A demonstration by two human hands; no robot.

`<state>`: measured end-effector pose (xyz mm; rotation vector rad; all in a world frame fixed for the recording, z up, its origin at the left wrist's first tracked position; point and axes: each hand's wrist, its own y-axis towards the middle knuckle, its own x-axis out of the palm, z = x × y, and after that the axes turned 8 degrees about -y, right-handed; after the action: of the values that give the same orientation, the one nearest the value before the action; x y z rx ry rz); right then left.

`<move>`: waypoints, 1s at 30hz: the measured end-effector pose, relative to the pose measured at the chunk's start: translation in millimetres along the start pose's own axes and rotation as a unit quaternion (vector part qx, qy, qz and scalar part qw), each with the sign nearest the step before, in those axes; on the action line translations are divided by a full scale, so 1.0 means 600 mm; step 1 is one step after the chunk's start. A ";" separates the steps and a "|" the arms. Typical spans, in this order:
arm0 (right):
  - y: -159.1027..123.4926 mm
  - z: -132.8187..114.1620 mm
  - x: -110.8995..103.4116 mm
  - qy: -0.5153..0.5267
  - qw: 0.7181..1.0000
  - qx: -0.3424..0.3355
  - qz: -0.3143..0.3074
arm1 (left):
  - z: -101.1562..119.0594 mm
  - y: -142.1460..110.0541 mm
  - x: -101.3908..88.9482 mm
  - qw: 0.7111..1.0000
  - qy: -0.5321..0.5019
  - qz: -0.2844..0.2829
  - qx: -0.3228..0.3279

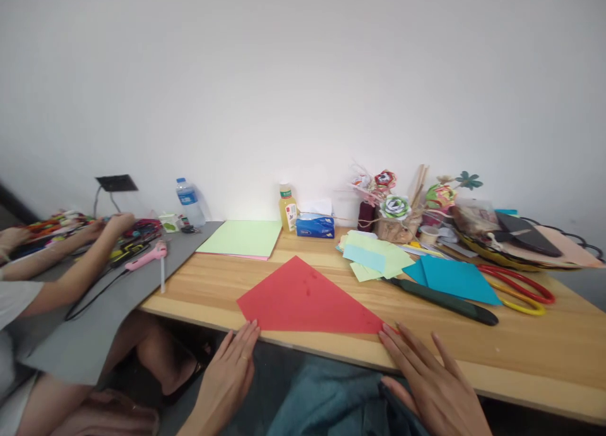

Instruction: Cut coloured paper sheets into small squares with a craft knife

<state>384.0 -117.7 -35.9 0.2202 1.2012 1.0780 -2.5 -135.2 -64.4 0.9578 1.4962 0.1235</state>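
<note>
A sheet of red paper (307,297), folded along its near edge, lies flat at the front of the wooden table (284,259). My left hand (233,366) rests its outstretched fingertips on the paper's near left corner. At the near right corner, my right hand (428,373) presses with its fingers spread. Neither hand grips anything. To the right of the red paper lie a dark-handled knife-like tool (447,303), blue paper (454,277) and pale green paper pieces (376,253).
A co-worker's arm (85,272) reaches over a grey mat (118,303) at left, near a pink glue gun (148,256). Green paper (241,237), a juice bottle (287,209), tissues (315,226), paper flowers (395,207) and red-handled scissors (525,281) stand or lie around.
</note>
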 end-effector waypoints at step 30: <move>-0.011 0.014 -0.002 -0.027 1.000 -0.004 -0.007 | 0.004 0.002 0.002 0.999 -0.018 0.035 -0.021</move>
<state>394.5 -118.7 -35.9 0.2337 1.1484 1.0577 0.3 -134.7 -65.0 0.9734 1.4229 0.1870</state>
